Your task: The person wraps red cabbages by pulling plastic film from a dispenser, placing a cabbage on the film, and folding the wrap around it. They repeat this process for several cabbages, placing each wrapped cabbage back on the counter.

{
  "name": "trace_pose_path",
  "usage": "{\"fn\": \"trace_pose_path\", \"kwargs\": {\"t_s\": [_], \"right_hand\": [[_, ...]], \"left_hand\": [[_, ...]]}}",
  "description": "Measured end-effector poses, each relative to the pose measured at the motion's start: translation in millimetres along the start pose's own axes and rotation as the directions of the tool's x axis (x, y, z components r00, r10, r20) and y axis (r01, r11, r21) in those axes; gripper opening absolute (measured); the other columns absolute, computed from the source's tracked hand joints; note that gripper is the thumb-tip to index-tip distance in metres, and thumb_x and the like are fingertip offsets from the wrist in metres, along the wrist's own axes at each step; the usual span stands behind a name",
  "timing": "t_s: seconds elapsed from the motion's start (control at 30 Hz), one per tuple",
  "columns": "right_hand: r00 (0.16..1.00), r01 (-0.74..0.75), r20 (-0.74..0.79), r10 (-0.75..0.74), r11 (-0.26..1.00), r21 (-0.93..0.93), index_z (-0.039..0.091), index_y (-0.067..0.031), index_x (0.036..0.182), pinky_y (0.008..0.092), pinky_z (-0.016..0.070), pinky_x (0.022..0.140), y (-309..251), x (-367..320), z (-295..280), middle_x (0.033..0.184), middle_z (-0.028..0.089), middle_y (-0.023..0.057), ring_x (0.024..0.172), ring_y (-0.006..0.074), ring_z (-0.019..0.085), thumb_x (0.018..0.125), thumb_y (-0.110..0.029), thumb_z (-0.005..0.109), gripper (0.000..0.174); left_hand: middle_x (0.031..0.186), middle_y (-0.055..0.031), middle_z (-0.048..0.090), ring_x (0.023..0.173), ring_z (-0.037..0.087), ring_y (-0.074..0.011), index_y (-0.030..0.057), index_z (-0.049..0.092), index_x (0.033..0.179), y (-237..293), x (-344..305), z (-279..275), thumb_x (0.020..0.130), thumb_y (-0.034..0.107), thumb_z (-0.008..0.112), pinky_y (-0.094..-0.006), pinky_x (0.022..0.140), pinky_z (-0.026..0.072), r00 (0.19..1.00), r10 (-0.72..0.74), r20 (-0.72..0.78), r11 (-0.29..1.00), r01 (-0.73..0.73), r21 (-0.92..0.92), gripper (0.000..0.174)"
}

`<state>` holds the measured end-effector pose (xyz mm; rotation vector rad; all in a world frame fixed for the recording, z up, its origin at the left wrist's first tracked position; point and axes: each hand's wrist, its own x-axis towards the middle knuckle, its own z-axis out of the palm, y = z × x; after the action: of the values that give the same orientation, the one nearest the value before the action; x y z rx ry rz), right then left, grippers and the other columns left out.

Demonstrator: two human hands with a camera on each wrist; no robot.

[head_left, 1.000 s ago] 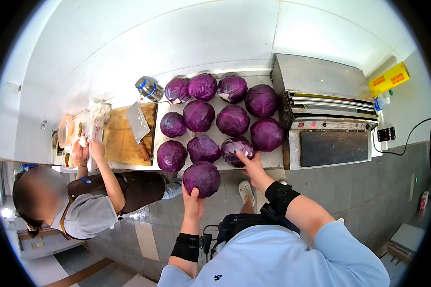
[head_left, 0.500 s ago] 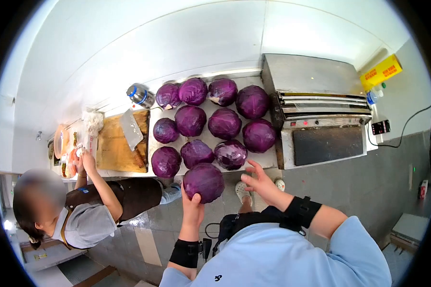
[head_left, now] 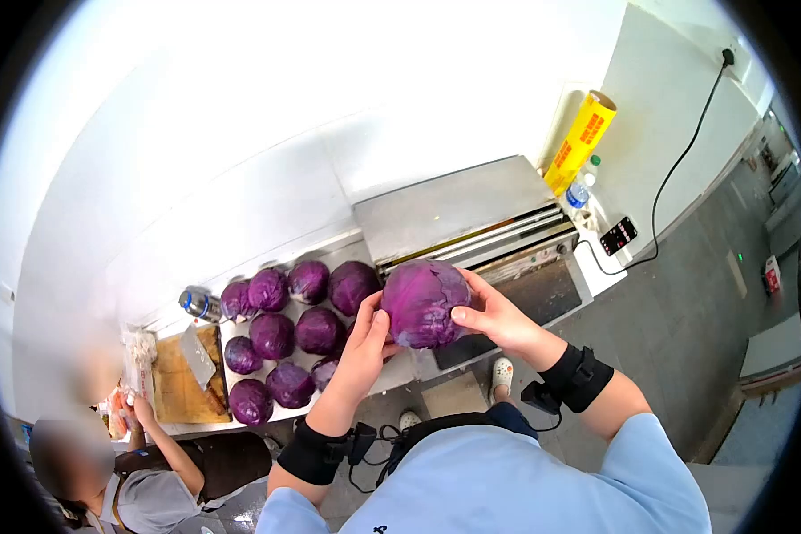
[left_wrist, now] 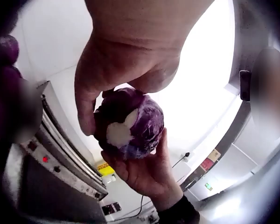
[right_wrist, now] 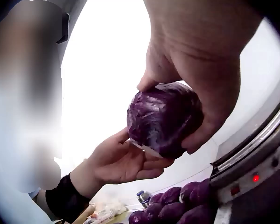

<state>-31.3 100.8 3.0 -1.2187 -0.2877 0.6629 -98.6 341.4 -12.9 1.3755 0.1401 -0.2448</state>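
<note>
One red cabbage (head_left: pixel 425 304) is held up in front of the blue shirt, over the front of the steel machine. My left hand (head_left: pixel 358 354) grips its left side, and my right hand (head_left: pixel 505 319) grips the right with the thumb on the near face. The pale cut stem (left_wrist: pixel 119 134) shows on the underside in the left wrist view. Several more red cabbages (head_left: pixel 271 335) sit in rows on the white counter to the left of my hands.
The steel wrapping machine (head_left: pixel 454 209) has a dark plate in front. A yellow roll box (head_left: pixel 581 142), a bottle (head_left: pixel 582 185) and a phone (head_left: pixel 618 236) stand beyond it. At left are a cleaver (head_left: pixel 198 356) on a cutting board (head_left: pixel 176 383) and another person (head_left: pixel 165 498).
My right hand has left a cabbage on the counter and now grips the one in my left hand. Both hands have carried it up and right, and the head view has turned right.
</note>
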Motion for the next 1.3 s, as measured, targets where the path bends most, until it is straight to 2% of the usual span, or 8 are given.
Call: {"fn": "trace_pose_path", "kwargs": {"t_s": [0.3,0.43,0.53,0.63,0.7,0.83,1.03,1.3], "right_hand": [[0.983,0.181,0.087,-0.162,0.93,-0.321,0.02,0.0006,0.161,0.0371,0.0402,0.116,-57,37,-144,0.153,0.044,0.0191,0.136,0.0259,0.05,0.089,-0.031,0.084,0.102],[0.97,-0.009,0.237,-0.054,0.966,0.257,0.016,-0.0127,0.165,0.0417,0.0421,0.116,-78,52,-182,0.158,0.037,0.0119,0.143,0.0259,0.044,0.084,-0.024,0.087,0.107],[0.959,-0.061,0.279,-0.05,0.924,0.377,0.018,-0.0145,0.165,0.0435,0.0436,0.116,-74,60,-191,0.158,0.037,0.0104,0.144,0.0262,0.044,0.086,-0.024,0.085,0.104],[0.953,-0.116,0.301,0.018,0.943,0.311,0.02,-0.0128,0.164,0.0419,0.0417,0.117,-83,69,-196,0.159,0.036,0.0106,0.145,0.0261,0.042,0.087,-0.026,0.084,0.101],[0.951,0.205,0.248,-0.184,0.977,-0.061,0.024,-0.0113,0.163,0.0402,0.039,0.118,-92,78,-195,0.16,0.035,0.0126,0.144,0.0276,0.042,0.081,-0.029,0.089,0.106],[0.809,0.52,0.235,-0.539,0.47,-0.713,0.037,-0.0127,0.155,0.045,0.0429,0.115,-109,88,-182,0.152,0.041,0.0196,0.136,0.0394,0.05,0.066,-0.028,0.095,0.108],[0.772,0.447,0.353,-0.528,0.057,-0.892,0.046,-0.0158,0.149,0.0502,0.0484,0.109,-63,142,-189,0.153,0.039,0.0213,0.136,0.0453,0.047,0.064,-0.022,0.093,0.097],[0.878,0.457,0.357,-0.318,0.34,-0.822,0.03,-0.0162,0.159,0.047,0.045,0.116,-46,171,-226,0.16,0.03,0.0236,0.142,0.0455,0.043,0.062,-0.008,0.094,0.117]], "left_hand": [[0.135,-0.0092,0.061,0.118,0.063,-0.0201,0.0056,0.044,0.15,15,101,101,0.113,0.048,0.038,-0.0354,0.099,0.0518,0.975,0.166,-0.146,0.974,-0.139,0.177,0.057],[0.146,-0.0124,0.052,0.13,0.056,-0.0224,0.0023,0.035,0.156,17,127,133,0.112,0.046,0.041,-0.0374,0.105,0.0482,0.865,0.417,-0.279,0.876,-0.3,0.378,0.062],[0.157,-0.013,0.043,0.14,0.049,-0.0263,0.0039,0.031,0.159,27,137,140,0.112,0.047,0.041,-0.0425,0.113,0.0429,0.975,0.176,-0.139,0.984,-0.175,0.019,0.065],[0.162,-0.0123,0.038,0.146,0.042,-0.0263,0.0053,0.026,0.162,24,145,137,0.112,0.046,0.042,-0.044,0.116,0.0405,0.991,0.08,-0.103,0.987,-0.093,-0.128,0.066],[0.163,-0.0124,0.036,0.148,0.04,-0.026,0.0059,0.024,0.164,27,149,131,0.112,0.043,0.044,-0.0442,0.116,0.0399,0.992,0.101,-0.073,0.987,-0.109,-0.114,0.067],[0.167,-0.0143,0.031,0.15,0.037,-0.0271,0.0061,0.02,0.165,43,178,103,0.109,0.022,0.051,-0.0441,0.12,0.0347,0.946,0.316,-0.072,0.948,-0.311,0.064,0.066],[0.144,-0.0196,0.054,0.132,0.057,-0.0284,0.0003,0.029,0.157,14,248,88,0.074,0.014,0.092,-0.0412,0.111,0.0475,0.929,0.366,-0.063,0.783,-0.271,0.56,0.105],[0.139,-0.0182,0.057,0.131,0.057,-0.0292,0.0004,0.037,0.15,-33,276,60,0.07,0.009,0.094,-0.0385,0.112,0.0451,0.945,0.325,-0.027,0.832,-0.272,0.483,0.099]]}}
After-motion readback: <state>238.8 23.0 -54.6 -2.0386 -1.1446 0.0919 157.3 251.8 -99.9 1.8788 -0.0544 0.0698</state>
